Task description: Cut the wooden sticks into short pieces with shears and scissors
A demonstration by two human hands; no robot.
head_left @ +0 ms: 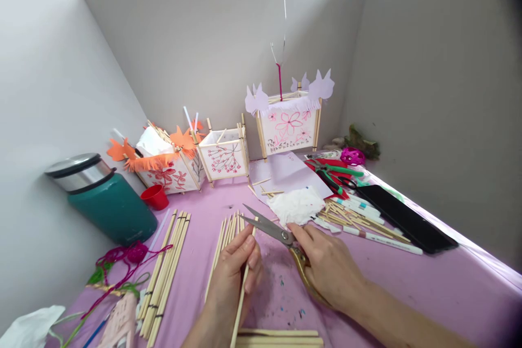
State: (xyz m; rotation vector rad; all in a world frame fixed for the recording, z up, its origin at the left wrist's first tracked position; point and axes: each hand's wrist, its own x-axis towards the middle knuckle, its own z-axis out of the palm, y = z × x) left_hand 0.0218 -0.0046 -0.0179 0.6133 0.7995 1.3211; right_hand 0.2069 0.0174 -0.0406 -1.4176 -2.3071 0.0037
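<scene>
My left hand [240, 261] is closed around a thin wooden stick [242, 296] that slants up toward its fingertips. In my right hand [326, 261] is a pair of scissors [302, 261] with gold-coloured handles, its blades parted. The blades reach across to the stick's upper end, just above my left fingertips; whether they touch it I cannot tell. Behind my left hand lie several more wooden sticks [222, 236], partly hidden by it. Another row of sticks [279, 339] lies at the bottom edge, and a group with dark marks [167, 277] is to the left.
Decorated paper lanterns stand at the back: orange-fringed [171, 174], plain-topped [224, 157] and purple-fringed [289, 125]. A teal bottle [112, 209], red cup [155, 197] and pink glue gun [120, 321] are left. Crumpled tissue [296, 205], pliers [332, 179], markers [383, 239] and a black phone [408, 217] lie right.
</scene>
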